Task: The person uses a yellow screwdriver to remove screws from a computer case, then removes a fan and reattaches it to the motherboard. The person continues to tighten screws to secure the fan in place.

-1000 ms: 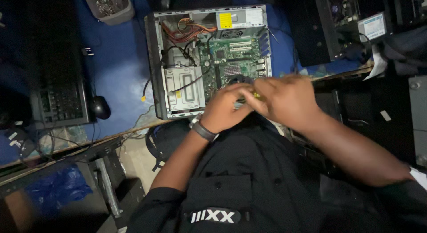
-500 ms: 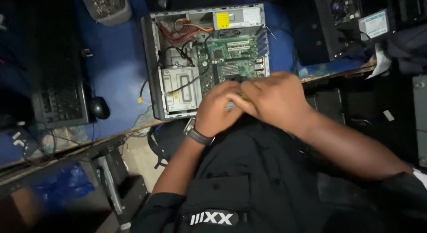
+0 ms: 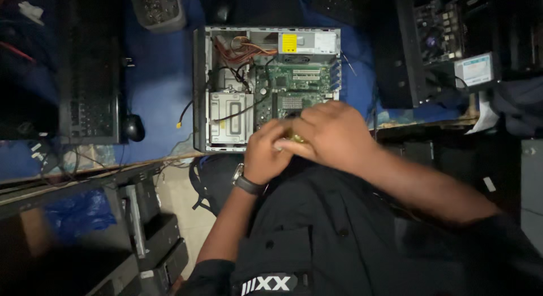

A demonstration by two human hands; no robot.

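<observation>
My left hand point(image 3: 264, 156), with a dark watch on its wrist, and my right hand point(image 3: 334, 135) are pressed together over the near edge of an open computer case point(image 3: 199, 92). A small yellowish object point(image 3: 294, 139) shows between the fingers of both hands; most of it is hidden, so I cannot tell what it is. The case lies on its side on a blue table cover point(image 3: 161, 75). Inside it are a green motherboard point(image 3: 294, 84), a grey power supply point(image 3: 308, 42) and a metal drive cage point(image 3: 229, 118).
A black keyboard point(image 3: 90, 87) and a black mouse point(image 3: 134, 127) lie left of the case. A second opened machine point(image 3: 438, 39) stands at the right, with a small grey box point(image 3: 476, 70) beside it. Dark equipment is stacked under the table edge at the lower left point(image 3: 153, 239).
Both hands stay joined on the small object and have drifted slightly left over the case's near edge. The view has shifted a little.
</observation>
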